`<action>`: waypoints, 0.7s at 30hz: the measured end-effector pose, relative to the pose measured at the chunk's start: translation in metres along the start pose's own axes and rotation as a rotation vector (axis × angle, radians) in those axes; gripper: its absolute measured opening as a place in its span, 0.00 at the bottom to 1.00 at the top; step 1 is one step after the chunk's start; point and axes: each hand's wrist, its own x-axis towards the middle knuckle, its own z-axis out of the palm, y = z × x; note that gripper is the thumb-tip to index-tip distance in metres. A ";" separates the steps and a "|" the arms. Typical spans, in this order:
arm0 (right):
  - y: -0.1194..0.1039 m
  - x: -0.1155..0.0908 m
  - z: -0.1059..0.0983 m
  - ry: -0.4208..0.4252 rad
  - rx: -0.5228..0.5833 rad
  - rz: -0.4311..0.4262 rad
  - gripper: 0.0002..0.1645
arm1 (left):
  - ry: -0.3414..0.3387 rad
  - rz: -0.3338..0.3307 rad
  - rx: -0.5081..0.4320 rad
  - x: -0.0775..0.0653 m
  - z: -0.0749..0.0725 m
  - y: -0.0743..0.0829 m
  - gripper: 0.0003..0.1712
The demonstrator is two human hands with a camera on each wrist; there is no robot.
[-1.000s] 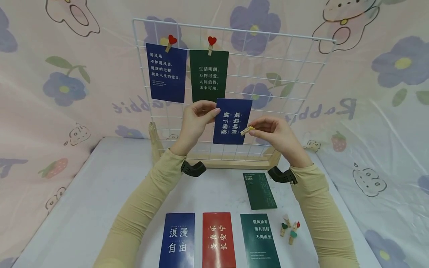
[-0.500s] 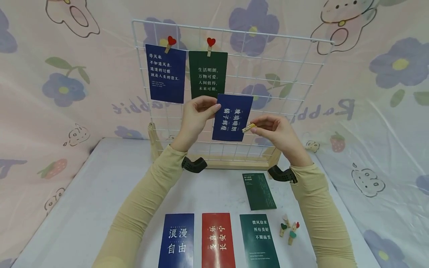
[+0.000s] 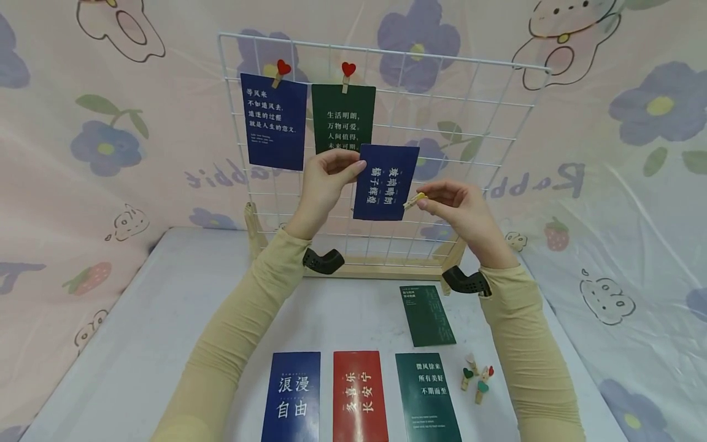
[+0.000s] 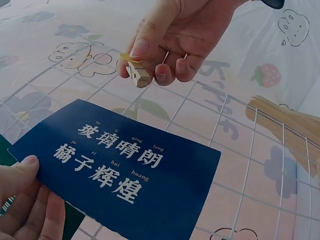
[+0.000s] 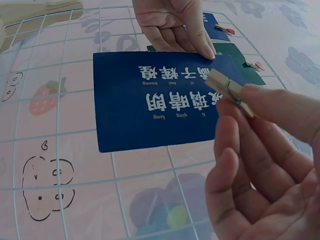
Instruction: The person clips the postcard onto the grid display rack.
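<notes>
One rectangular dark-blue, white-lettered card (image 3: 385, 184) I see pinched in the left hand (image 3: 324, 189) — and near it the right hand (image 3: 461, 212) pinches a small yellow-topped wooden clothespin (image 3: 414, 201).

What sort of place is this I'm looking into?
Probably an indoor tabletop set up for displaying cards: a flower-printed sheet hangs behind, a wire grid with two clipped cards stands on a white table, and four loose cards lie in front.

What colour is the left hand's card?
Dark blue, white-lettered rectangular card; shows best in the left wrist view.
</notes>
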 end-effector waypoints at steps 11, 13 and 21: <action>-0.013 0.008 0.000 0.032 0.032 -0.020 0.14 | 0.006 -0.004 -0.010 0.006 0.002 0.008 0.10; -0.015 0.010 -0.001 0.033 0.034 -0.037 0.14 | 0.008 -0.004 -0.006 0.007 0.002 0.009 0.10; -0.021 0.018 0.000 0.084 0.014 -0.064 0.17 | 0.016 -0.011 -0.022 0.010 0.006 0.015 0.11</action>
